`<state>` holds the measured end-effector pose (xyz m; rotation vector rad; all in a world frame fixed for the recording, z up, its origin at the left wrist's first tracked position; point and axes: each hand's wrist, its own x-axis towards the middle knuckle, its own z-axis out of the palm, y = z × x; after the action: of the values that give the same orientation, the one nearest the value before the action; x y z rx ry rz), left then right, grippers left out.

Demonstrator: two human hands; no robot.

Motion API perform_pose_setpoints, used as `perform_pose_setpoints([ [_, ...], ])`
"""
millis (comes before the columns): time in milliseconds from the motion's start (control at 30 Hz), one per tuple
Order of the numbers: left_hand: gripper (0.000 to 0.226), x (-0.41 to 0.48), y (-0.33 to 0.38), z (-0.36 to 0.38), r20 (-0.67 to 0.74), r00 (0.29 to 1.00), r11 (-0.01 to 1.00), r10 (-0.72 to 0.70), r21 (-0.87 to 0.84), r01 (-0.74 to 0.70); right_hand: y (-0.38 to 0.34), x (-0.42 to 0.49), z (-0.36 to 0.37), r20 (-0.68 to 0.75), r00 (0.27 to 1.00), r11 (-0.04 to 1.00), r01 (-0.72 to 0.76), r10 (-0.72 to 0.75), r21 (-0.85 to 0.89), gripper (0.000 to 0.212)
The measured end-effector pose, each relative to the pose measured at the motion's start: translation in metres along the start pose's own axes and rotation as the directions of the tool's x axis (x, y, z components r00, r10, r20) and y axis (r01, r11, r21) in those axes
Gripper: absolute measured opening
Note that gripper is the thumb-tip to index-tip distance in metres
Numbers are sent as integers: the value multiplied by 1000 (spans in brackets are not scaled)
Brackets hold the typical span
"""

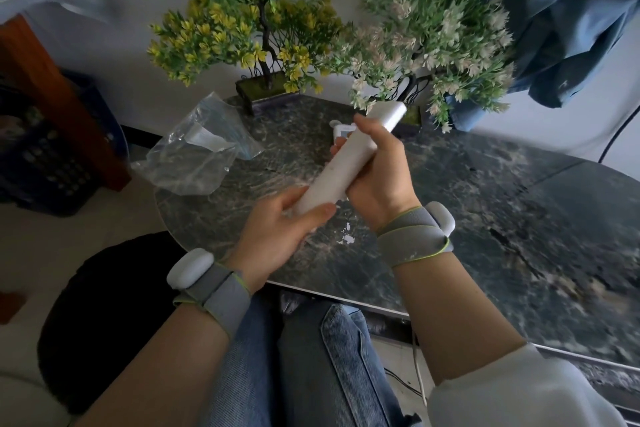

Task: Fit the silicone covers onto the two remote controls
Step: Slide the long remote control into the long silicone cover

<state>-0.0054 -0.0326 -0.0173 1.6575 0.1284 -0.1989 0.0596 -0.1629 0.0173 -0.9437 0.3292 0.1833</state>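
Item under inspection: one long white remote control [332, 177], held in the air above the bench [485, 218], slanting up and away from the person.

Left hand [280, 236]: clenched round the near, lower end, thumb laid over the top. Judged to be the anchor that keeps the body from sliding.

Right hand [377, 170]: wrapped round the middle, fingers curled behind, far end projecting beyond it. Judged to be the working grip, placed to draw or smooth a sleeve along the length.

Cover status: the visible face is plain matt white with no buttons showing. Whether the silicone is already on cannot be determined.

Held clear of the bench, presumably so both hands can reach all round it.

Small white item [341, 131]: lies on the bench just behind the right hand, partly hidden; possibly the second remote, not confirmed.

Clear plastic bag [201, 152]: at the left edge of the bench, crumpled, with something pale inside.

Two potted plants [249, 17] stand at the back
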Motion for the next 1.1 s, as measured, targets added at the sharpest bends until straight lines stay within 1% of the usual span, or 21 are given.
perform_pose_setpoints([
  [33,20,0,1,-2,76,994,992,-76,-100,84,-4,0,-4,45,999,1000,-15,15,1,38],
  [67,26,1,4,-3,177,970,952,-167,-227,205,-8,2,-9,89,996,1000,-30,30,1,51],
  [100,36,1,6,-5,281,930,884,-237,-335,326,-9,4,-14,122,992,999,-38,38,-6,58],
  [133,43,1,9,-7,361,891,825,-275,-388,411,-9,6,-18,131,991,999,-33,35,-19,59],
  [167,46,2,10,-10,410,862,798,-297,-390,460,-7,8,-20,113,993,999,-20,25,-47,56],
  [200,46,1,10,-13,432,845,798,-314,-362,482,-5,9,-21,83,996,997,-9,16,-81,52],
  [267,47,0,7,-15,432,833,823,-344,-289,490,-1,12,-25,27,1000,988,6,-2,-151,41],
  [333,45,-2,2,-15,426,834,833,-350,-266,485,0,13,-29,16,1000,974,29,-26,-225,29],
  [367,43,-3,0,-14,422,839,835,-342,-274,478,1,13,-29,29,999,964,44,-38,-261,27],
  [433,36,-5,-2,-11,391,864,852,-316,-284,440,4,14,-29,95,994,946,77,-50,-315,31],
  [500,28,-7,-4,-7,352,893,884,-282,-266,384,8,11,-29,169,985,938,83,-27,-336,32],
  [533,28,-7,-4,-5,339,903,896,-265,-258,360,9,10,-29,197,980,935,84,-15,-345,32],
  [600,35,-9,-6,-3,311,915,907,-256,-249,338,11,7,-31,245,970,932,88,1,-352,30],
  [733,48,-6,-8,-3,261,930,920,-260,-225,320,13,6,-36,311,950,937,86,26,-339,38],
  [900,71,-2,-7,-2,216,933,915,-287,-227,334,14,8,-37,336,940,944,59,56,-323,33],
  [1033,66,-4,-3,-2,190,941,912,-279,-254,321,17,10,-37,311,948,936,50,65,-348,24],
  [1100,63,-4,-3,-3,168,948,922,-270,-239,305,18,11,-36,275,960,930,56,50,-364,25],
])
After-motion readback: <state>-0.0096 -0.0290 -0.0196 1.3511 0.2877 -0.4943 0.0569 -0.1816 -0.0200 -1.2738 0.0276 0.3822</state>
